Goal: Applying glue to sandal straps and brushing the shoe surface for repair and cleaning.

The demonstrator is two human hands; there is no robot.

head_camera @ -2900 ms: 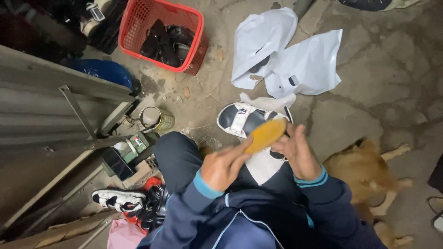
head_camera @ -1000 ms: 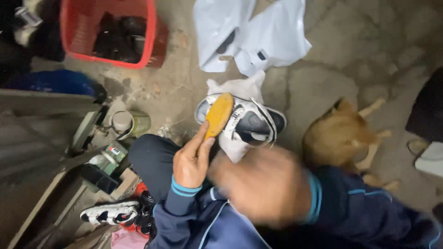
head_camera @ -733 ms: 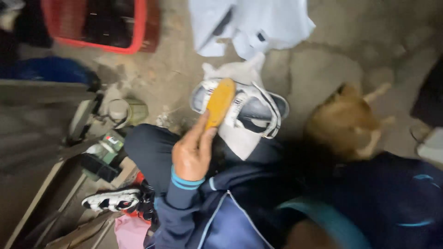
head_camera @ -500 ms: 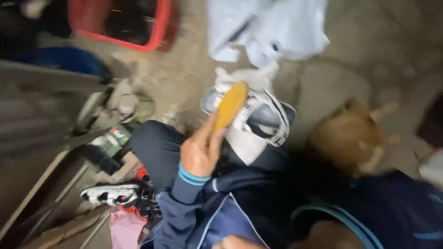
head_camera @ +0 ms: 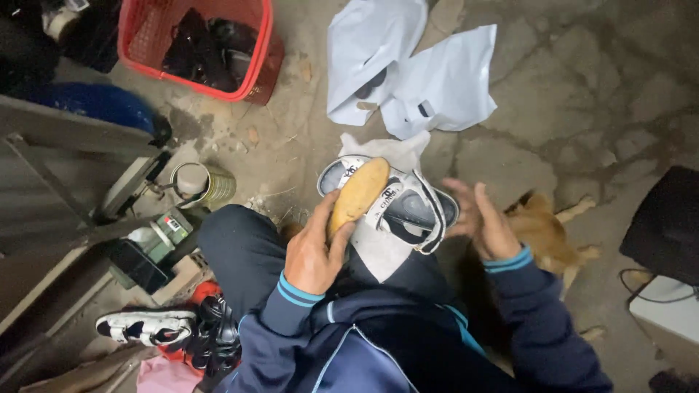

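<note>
The left hand [head_camera: 314, 251] grips a yellow oval wooden-backed brush [head_camera: 358, 195]; its fingers are clamped around the lower end of the brush. The brush lies tilted across the heel end of a white and dark grey strapped sandal [head_camera: 393, 207], touching it. The sandal rests on a white cloth [head_camera: 382, 247] spread over the person's lap, at the centre of the view.

The right hand [head_camera: 486, 222] is at 3 o'clock from the sandal, just beside its toe end. Its fingers are spread apart and hold nothing; whether they touch the sandal cannot be determined.

An orange-furred animal [head_camera: 550, 233] lies on the cracked concrete floor [head_camera: 582, 94], just beyond the right hand. Two white plastic bags [head_camera: 408, 73] lie at 12 o'clock from the sandal. A red plastic mesh basket [head_camera: 196, 44] with dark footwear stands at 11 o'clock. A round metal tin [head_camera: 202, 185] stands at 9 o'clock. A black and white shoe [head_camera: 145, 327] lies at 8 o'clock.
</note>
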